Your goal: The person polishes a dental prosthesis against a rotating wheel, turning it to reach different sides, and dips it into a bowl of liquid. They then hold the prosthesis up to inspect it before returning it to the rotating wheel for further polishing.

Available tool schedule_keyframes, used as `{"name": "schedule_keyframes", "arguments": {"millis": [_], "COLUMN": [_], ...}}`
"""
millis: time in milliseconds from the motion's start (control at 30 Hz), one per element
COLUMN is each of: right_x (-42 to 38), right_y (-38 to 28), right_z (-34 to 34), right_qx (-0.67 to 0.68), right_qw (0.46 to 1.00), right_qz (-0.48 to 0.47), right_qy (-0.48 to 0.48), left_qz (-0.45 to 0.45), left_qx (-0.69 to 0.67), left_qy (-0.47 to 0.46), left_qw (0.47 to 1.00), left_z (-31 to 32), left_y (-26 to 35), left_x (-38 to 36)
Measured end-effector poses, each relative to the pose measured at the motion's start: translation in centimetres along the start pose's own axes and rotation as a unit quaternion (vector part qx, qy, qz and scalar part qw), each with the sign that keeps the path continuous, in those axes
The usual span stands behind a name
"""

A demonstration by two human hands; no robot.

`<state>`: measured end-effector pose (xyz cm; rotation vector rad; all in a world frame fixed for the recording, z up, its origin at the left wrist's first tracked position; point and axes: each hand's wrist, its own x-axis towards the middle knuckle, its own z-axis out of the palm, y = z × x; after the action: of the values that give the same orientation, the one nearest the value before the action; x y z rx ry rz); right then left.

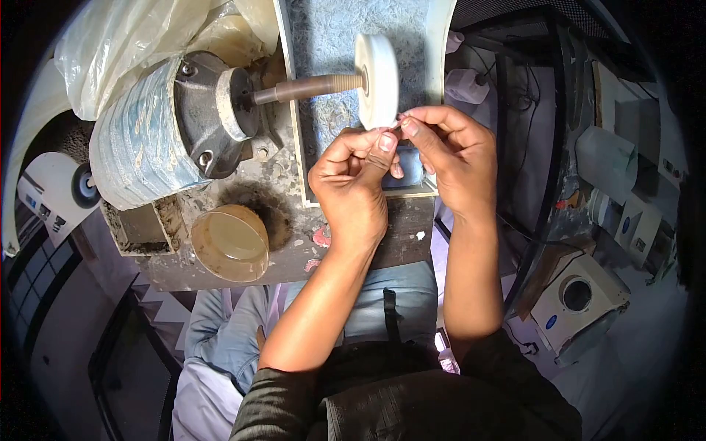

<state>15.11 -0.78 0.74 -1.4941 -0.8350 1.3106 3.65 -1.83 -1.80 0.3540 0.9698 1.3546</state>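
A white buffing wheel [379, 81] sits on the tapered spindle [312, 88] of a motor [158, 132]. Just below the wheel's lower edge, my left hand [357, 169] pinches with thumb and forefinger. My right hand [456, 151] pinches close beside it, on the right. Between the two sets of fingertips is a small pinkish piece [397, 123], held against or very near the wheel rim; its kind is too small to make out. Both hands are closed, and the fingers cover most of the piece.
A lint-covered box [293, 158] surrounds the wheel. On the stained bench [294, 268] stand a round bowl of cloudy liquid [230, 242] and a small rectangular container [143, 229]. Plastic sheeting [140, 44] hangs over the motor. A beige machine [577, 301] lies off to the right.
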Motion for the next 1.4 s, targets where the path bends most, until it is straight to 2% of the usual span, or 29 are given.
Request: {"name": "schedule_keyframes", "arguments": {"millis": [367, 900, 1200, 1400], "right_x": [-1.1, -2.6, -2.8, -2.8], "right_y": [0.6, 1.0, 1.1, 1.8], "right_z": [0.0, 1.0, 1.3, 0.7], "right_qx": [0.029, 0.086, 0.052, 0.011], "right_qw": [0.999, 0.995, 0.997, 0.998], "right_qz": [-0.018, -0.044, -0.057, -0.041], "right_qy": [0.003, 0.004, 0.026, 0.039], "left_qz": [0.002, -0.03, -0.03, -0.031], "left_qx": [0.068, 0.068, 0.059, 0.123], "left_qy": [-0.006, 0.006, -0.003, 0.0], "left_qw": [0.998, 0.997, 0.998, 0.992], "left_z": [-0.5, -0.6, -0.4, -0.2], "left_y": [0.1, 0.2, 0.2, 1.0], "left_x": [0.2, 0.0, -0.1, 0.1]}}
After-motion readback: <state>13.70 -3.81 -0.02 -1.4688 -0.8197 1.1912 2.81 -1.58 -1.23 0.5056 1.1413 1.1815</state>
